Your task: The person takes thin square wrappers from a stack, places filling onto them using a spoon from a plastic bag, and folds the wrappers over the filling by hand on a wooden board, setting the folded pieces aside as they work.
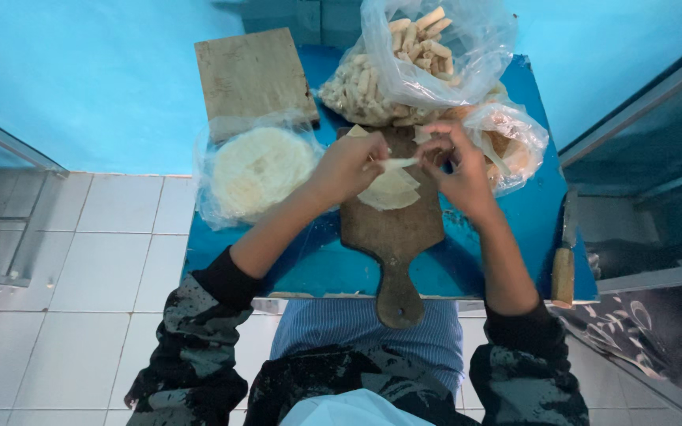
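Both hands meet over the paddle-shaped wooden board (392, 229) on the blue table (317, 264): the left hand (349, 166) and right hand (455, 170) pinch a thin rolled pastry wrapper (399, 163) between fingertips, above a folded wrapper sheet (388, 191). The roll probably wants even, light pressure from both ends so it stays tight without tearing; its filling can't be made out.

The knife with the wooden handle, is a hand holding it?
No, the knife lies alone at the table's right edge, away from both hands.

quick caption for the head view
Left hand and right hand roll a thin wrapper over a wooden board.
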